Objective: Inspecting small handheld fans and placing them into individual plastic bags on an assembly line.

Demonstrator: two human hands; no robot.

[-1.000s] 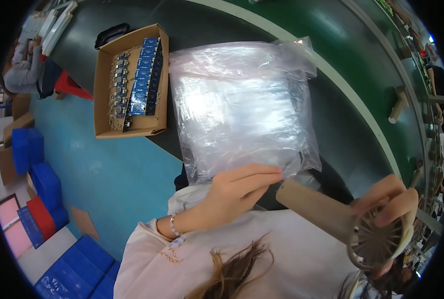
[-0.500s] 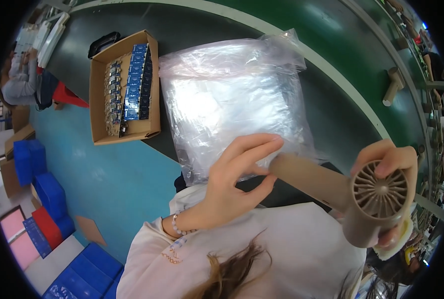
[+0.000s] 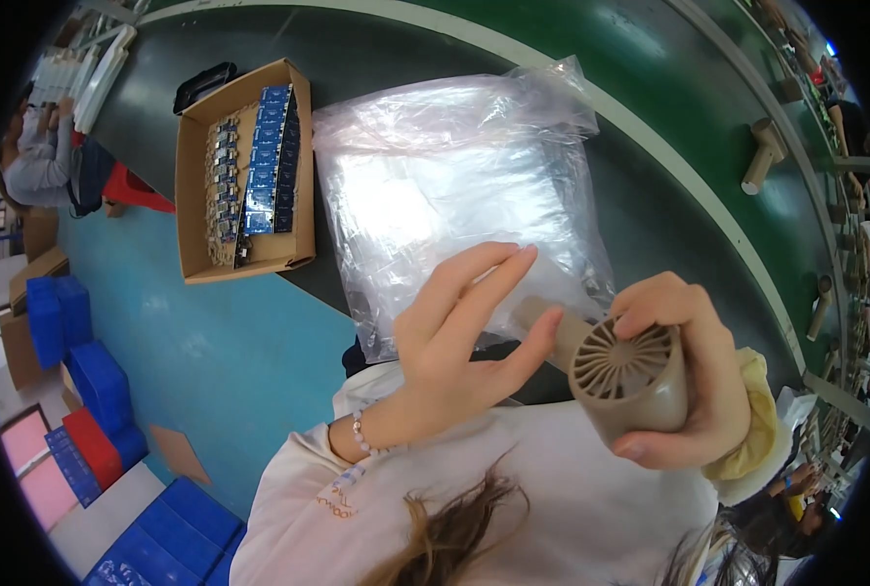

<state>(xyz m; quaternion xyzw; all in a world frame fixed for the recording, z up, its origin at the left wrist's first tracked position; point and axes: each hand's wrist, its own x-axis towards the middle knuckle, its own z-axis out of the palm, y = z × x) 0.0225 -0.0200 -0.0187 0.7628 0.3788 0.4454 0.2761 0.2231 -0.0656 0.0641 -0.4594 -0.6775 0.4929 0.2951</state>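
Observation:
In my right hand (image 3: 694, 366) is a taupe handheld fan (image 3: 640, 415), its fingers wrapped round the head. The round grille with radial ribs faces up, and the handle (image 3: 573, 330) points left. My left hand (image 3: 459, 337) is open, fingers stretched and spread, with the thumb across the handle near its end. That end is partly hidden and blurred behind the thumb and fingers. Beyond my hands a stack of clear plastic bags (image 3: 405, 195) lies on the dark table. Whether a loose film lies between my left fingers and the handle, I cannot tell.
A cardboard box (image 3: 303, 210) with blue cards (image 3: 267, 161) and small parts stands at the left, beside a black tray (image 3: 203, 86). More taupe fans (image 3: 765, 156) lie on the green conveyor (image 3: 684, 98) at the right. Blue bins (image 3: 166, 532) stand on the floor at lower left.
My right hand has moved left with the fan, bringing its head closer to my left hand. My left hand has shifted slightly up, its thumb now over the handle. Fans on the conveyor shifted a little.

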